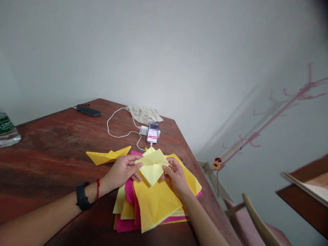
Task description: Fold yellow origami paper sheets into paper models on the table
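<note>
A pale yellow sheet of folded paper [153, 167], diamond-shaped with creases meeting near its middle, is held up between my two hands. My left hand [126, 168] pinches its left corner, thumb in front and fingers behind. At the opposite corner, my right hand [175, 173] grips it the same way. Below lies an untidy stack of yellow and pink paper sheets [156, 205], partly covered by my hands and the folded piece. A finished-looking yellow paper boat [109, 156] rests on the table just beyond my left hand.
On the wooden table [51, 164] stand a phone [152, 133] with a white cable, a white power adapter [143, 130], a crumpled plastic bag [145, 113], a black power bank [88, 111] and a water bottle [8, 130]. A pink coat rack [271, 119] and a chair [256, 218] are right.
</note>
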A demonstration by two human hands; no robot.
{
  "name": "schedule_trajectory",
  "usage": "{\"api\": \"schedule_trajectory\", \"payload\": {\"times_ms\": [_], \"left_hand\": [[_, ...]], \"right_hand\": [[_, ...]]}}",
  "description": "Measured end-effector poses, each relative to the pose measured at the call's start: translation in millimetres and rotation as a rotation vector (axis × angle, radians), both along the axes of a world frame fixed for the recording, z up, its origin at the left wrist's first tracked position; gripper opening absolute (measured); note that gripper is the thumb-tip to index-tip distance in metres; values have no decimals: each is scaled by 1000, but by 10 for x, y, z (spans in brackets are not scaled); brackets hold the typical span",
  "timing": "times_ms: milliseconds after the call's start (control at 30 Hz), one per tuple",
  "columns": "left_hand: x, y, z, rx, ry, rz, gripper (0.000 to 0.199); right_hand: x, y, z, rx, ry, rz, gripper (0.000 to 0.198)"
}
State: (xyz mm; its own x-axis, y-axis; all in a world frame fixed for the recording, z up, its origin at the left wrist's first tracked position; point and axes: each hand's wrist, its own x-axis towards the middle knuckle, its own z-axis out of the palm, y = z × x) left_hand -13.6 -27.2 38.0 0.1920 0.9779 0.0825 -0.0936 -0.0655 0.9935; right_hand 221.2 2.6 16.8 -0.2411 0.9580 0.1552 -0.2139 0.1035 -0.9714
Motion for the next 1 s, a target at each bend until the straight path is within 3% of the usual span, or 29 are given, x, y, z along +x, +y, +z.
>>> {"api": "schedule_trajectory", "payload": {"times_ms": [167,367,467,600,767,900,1000], "left_hand": [[-2,-3,19,-25,-36,3,50],[-20,-24,31,-60,-96,-117,45],[-43,-41,38,-65,-106,-139,39],[-58,-52,50,-63,-113,-159,35],[-1,-4,7,-18,-18,-52,29],[36,18,-37,1,-43,-6,32],[46,4,-45,20,-48,14,48]], "right_hand": [[-1,-23,1,-81,49,-35,31],[33,-48,98,-184,207,-19,21],[56,-35,88,-139,208,-5,24],[39,-39,71,20,-37,-66,31],[-38,-106,140,96,-168,-82,38],[-57,-127,175,110,-170,-90,44],[-40,-109,152,129,-166,-109,49]]}}
